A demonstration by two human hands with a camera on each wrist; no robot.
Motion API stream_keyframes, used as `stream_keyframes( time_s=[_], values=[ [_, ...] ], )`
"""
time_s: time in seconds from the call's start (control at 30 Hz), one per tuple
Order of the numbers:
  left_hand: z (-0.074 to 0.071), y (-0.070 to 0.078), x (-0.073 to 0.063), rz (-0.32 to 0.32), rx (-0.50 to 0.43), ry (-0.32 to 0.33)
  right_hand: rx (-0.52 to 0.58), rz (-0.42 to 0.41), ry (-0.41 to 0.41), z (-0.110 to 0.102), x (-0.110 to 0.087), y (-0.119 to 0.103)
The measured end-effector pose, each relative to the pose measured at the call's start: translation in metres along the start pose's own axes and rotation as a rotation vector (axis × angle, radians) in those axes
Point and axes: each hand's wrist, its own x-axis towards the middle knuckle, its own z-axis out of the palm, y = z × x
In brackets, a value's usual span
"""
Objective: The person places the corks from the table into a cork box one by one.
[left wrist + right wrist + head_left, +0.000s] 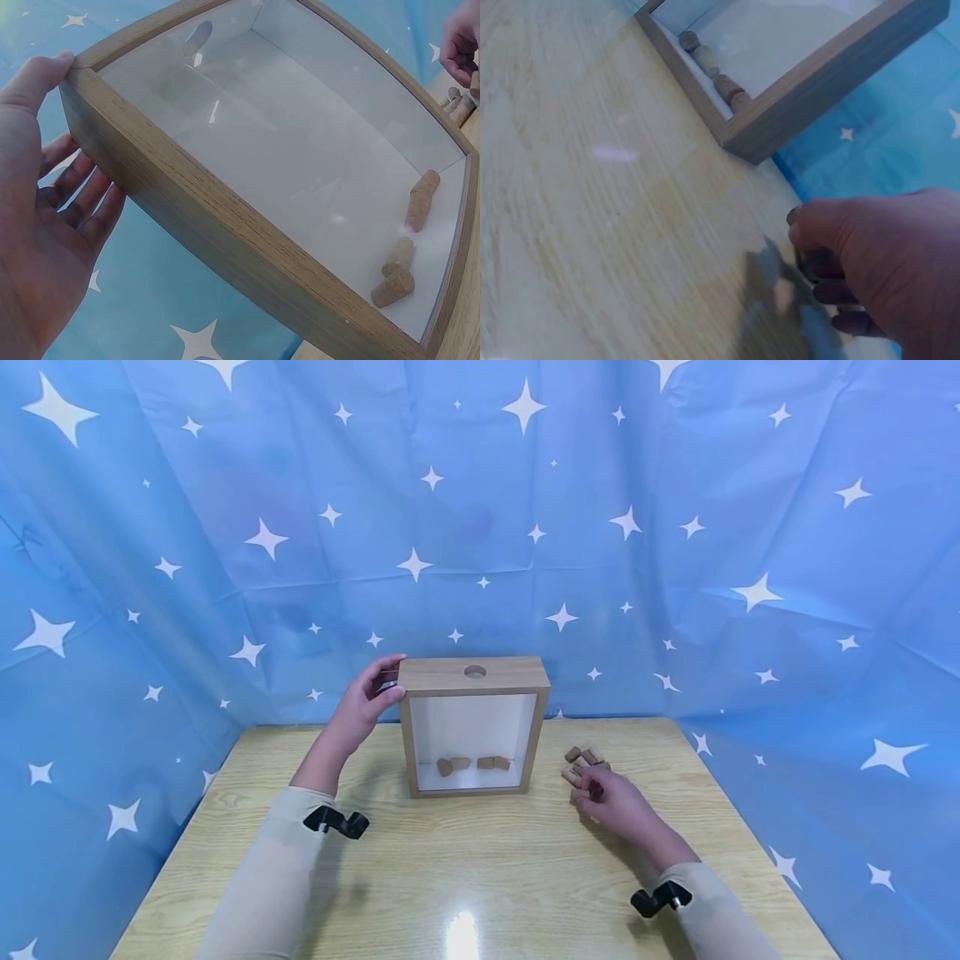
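A wooden shadow box (473,676) with a clear front and a round hole in its top stands upright on the table. Several corks (493,762) lie on its floor behind the pane. My left hand (362,706) grips the upper left corner, thumb at the front edge and fingers at the side and back. To the right of the box, my right hand (617,802) is low over a small pile of corks (588,757). Between its thumb and fingers it pinches a cork (793,215), mostly hidden by the hand in the right wrist view.
The wooden table (420,877) has its back edge close behind the box. A blue curtain (480,527) with white stars hangs behind and along both sides. Black camera mounts (336,821) sit on both wrists, over light sleeves.
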Motion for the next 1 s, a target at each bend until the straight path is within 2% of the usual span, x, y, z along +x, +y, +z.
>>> stream_keyframes(
  time_s=[0.23, 0.7, 1.0],
  values=[
    [0.000, 0.000, 0.000, -0.001, 0.005, 0.001, 0.058, 0.055, 0.004, -0.009, 0.003, -0.005],
    [-0.001, -0.002, 0.002, -0.012, 0.010, 0.009, 0.187, 0.021, 0.159, -0.024, 0.014, -0.018],
    [-0.001, -0.001, 0.002, -0.004, -0.001, 0.002, 0.228, 0.007, 0.196, -0.036, 0.022, -0.034]
  ],
)
